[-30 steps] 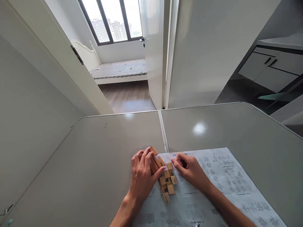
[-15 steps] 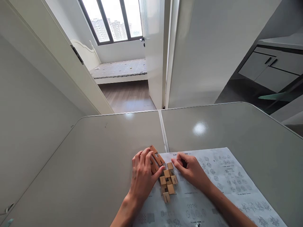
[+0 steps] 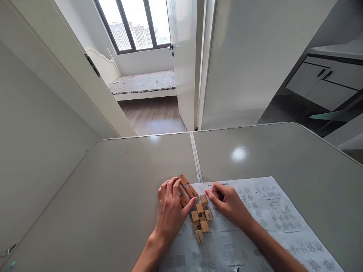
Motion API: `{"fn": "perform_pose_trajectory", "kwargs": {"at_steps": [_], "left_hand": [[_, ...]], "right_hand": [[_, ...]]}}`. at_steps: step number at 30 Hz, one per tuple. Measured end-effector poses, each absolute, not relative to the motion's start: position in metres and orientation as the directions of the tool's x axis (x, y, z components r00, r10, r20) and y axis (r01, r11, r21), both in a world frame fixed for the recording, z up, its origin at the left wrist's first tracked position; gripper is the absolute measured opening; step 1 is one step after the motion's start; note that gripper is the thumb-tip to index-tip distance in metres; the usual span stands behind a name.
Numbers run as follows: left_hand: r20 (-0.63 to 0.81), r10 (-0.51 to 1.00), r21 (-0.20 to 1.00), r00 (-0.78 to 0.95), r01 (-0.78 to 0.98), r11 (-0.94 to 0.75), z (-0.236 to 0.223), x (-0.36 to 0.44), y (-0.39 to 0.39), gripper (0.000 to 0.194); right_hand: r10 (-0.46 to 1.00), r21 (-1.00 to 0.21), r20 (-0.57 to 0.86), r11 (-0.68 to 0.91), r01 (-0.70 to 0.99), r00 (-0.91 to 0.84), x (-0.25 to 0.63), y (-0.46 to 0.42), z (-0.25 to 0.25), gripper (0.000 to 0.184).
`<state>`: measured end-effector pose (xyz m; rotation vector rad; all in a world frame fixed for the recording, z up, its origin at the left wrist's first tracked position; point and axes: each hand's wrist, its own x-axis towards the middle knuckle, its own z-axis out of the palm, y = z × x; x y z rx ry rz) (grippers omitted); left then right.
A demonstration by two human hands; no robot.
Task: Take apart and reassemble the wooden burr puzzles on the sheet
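Notched wooden puzzle pieces [image 3: 189, 190], reddish-brown with dark numerals, lie side by side and slanted at the top left corner of a printed sheet [image 3: 255, 211]. My left hand [image 3: 170, 206] curves over their left side, fingertips at the far end and thumb at the near end. Just below them on the paper rests a partly interlocked cluster of paler wooden puzzle pieces [image 3: 204, 226], with gaps and numerals showing. Beside its upper right corner, my right hand [image 3: 227, 200] is curled closed on the sheet, with no object visible in it.
The grey table [image 3: 136, 181] has a pale seam strip [image 3: 195, 155] down its middle. Past its far edge are a white door [image 3: 185, 56], a bed [image 3: 144, 82] and a window. A cabinet [image 3: 326, 75] stands at the right.
The reddish-brown pieces under my left hand have shifted slightly and spread apart, so their notches show more. My left fingers moved a little; my right hand stays put.
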<state>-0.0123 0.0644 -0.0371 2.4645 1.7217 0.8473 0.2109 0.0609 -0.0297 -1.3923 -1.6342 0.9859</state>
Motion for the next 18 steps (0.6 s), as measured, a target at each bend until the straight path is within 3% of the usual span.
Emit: {"fn": "perform_pose_trajectory", "kwargs": {"at_steps": [5,11,18], "left_hand": [[0.404,0.877,0.31,0.259,0.864,-0.397,-0.037,-0.0133,0.0652,0.076],[0.425,0.856,0.234,0.292,0.879,-0.416,-0.0392,-0.0118,0.0657,0.06],[0.432,0.847,0.183,0.308,0.89,-0.417,-0.0453,-0.0127,0.0659,0.057]], "right_hand": [[0.99,-0.908,0.06,0.107,0.405,-0.126,0.2113,0.0605,-0.0295,0.043],[0.992,-0.912,0.051,0.094,0.4,-0.117,0.2106,0.0603,-0.0317,0.044],[0.992,-0.908,0.063,0.103,0.407,-0.111,0.2108,0.0601,-0.0341,0.044]]}}
